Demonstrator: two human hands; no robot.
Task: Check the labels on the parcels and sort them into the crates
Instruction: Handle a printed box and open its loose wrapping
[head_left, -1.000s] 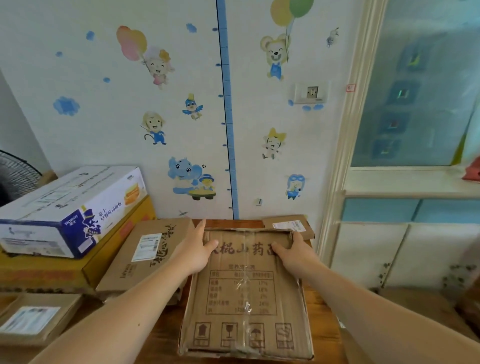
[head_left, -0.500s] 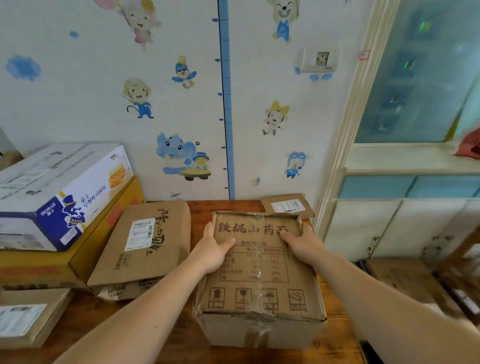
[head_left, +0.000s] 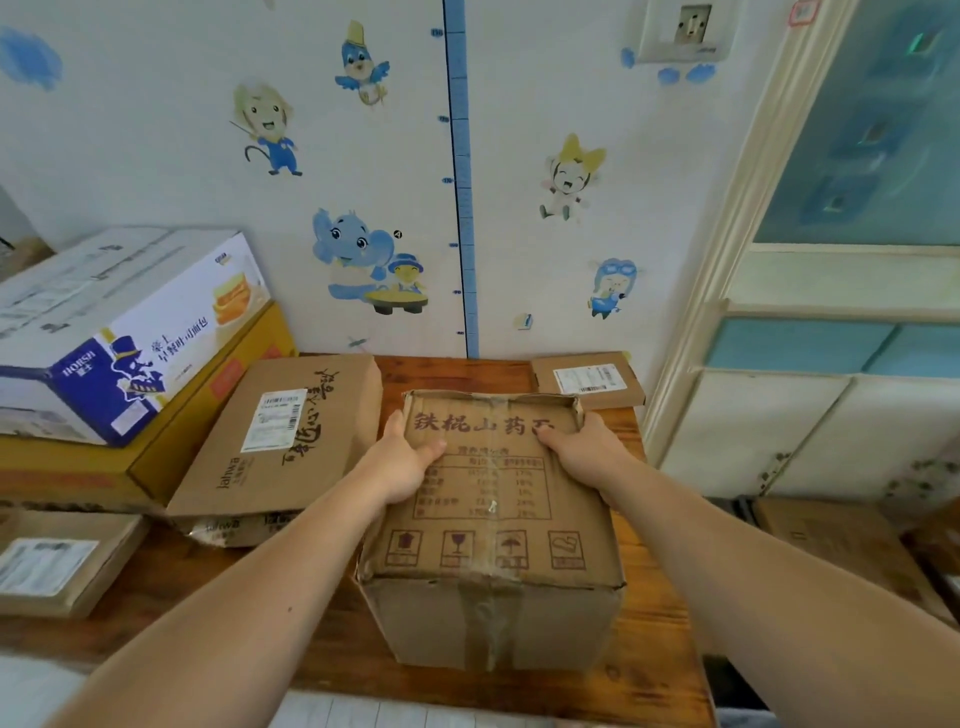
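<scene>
Parcel directly in front of me: a worn brown cardboard box with dark red printing (head_left: 493, 519) sits on the wooden tabletop (head_left: 654, 639), its taped near face toward my body. My left hand (head_left: 405, 457) grips the far left edge of its top, thumb lying across the printed face. My right hand (head_left: 582, 449) grips the far right corner the same way, thumb on top and fingers curled over the side. Both hands are equally far along the box, near its back end, so neither is closer to the job.

The box seems to run lengthwise away from me toward the wall, though the wide lens makes that uncertain. Its printing reads upright from my side: large characters at the far end, a table in the middle, handling symbols along the near edge. I see no shipping label on the top or near face, so I judge the box needs turning to find one.

Just left lies a flat brown carton with a white label (head_left: 280, 441), close beside the box. Behind the box, near the wall, is a small flat brown parcel with a label (head_left: 587, 379). I cannot pick out any crate.
</scene>
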